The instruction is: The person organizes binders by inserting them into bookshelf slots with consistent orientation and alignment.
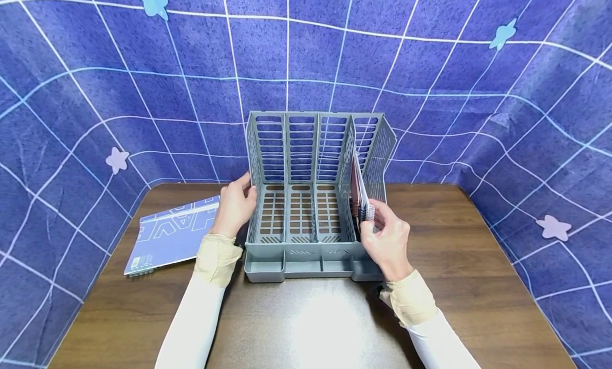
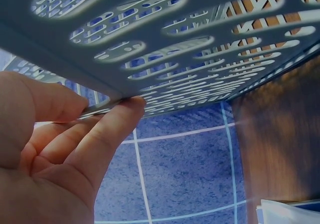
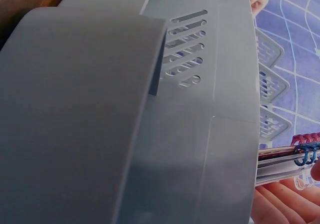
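Observation:
A grey plastic desk file organizer (image 1: pixel 306 249) with slotted dividers stands in the middle of the table. My left hand (image 1: pixel 234 205) pinches the front edge of its left side panel; in the left wrist view, thumb and fingers (image 2: pixel 112 126) lie on both faces of that panel. Inside the rightmost compartment, several thin spiral notebooks (image 1: pixel 361 184) stand together, leaning. My right hand (image 1: pixel 389 239) grips their coil-bound ends. Red, blue and clear coils (image 3: pixel 306 154) show in the right wrist view, where the organizer's front hides most of the hand.
A blue spiral notebook (image 1: pixel 174 233) lies flat on the wooden table (image 1: pixel 459 263), left of the organizer and partly behind the left forearm. Small open trays (image 1: pixel 303 265) run along the organizer's front. Blue cloth with a grid pattern (image 1: pixel 315 50) hangs behind and at both sides.

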`<state>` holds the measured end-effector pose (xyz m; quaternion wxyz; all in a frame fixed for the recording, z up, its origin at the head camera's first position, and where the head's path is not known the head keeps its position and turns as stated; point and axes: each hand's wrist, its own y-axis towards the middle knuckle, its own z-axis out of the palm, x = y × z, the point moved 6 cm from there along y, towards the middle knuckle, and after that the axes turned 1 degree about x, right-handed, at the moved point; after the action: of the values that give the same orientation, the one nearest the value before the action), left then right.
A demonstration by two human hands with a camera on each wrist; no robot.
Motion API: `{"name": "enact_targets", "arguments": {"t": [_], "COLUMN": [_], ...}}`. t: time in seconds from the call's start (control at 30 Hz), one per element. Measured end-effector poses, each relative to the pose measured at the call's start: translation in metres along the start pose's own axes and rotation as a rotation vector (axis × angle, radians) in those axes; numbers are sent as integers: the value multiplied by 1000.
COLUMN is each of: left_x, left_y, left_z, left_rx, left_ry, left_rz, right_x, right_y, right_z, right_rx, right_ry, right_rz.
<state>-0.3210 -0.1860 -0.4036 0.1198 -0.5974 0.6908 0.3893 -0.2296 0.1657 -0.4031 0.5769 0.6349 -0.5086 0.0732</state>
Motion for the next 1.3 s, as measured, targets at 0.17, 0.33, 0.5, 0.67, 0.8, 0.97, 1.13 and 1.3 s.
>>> {"name": "enact_targets", "arguments": {"t": [0.17,0.33,0.5,0.67,0.8,0.97,1.13,1.3], "left_x": [-1,0,1,1,0,-1,-1,-1], "left_y": [0,0,0,1,1,1,1,1], "left_z": [0,0,1,1,1,0,-1,0], "left_rx": [-1,0,2,-2,-2,-3,-2,3], "left_ry": [-2,0,-1,-4,-1,4,4,5], "left_rz": [2,2,2,14,10,11,13,3], "right_x": [-1,-1,5,24,41,41,28,-4], "right_y": [2,5,11,19,25,30,34,34], "right_z": [-2,-8,-19,-35,-47,-57,-60,-58], "right_rx": [3,-6,-58,-131,-166,-187,-192,-181], "right_ry": [30,55,50,-9,-35,-42,-58,-80], "right_rz": [16,16,-5,-41,-49,-9,28,56]}}
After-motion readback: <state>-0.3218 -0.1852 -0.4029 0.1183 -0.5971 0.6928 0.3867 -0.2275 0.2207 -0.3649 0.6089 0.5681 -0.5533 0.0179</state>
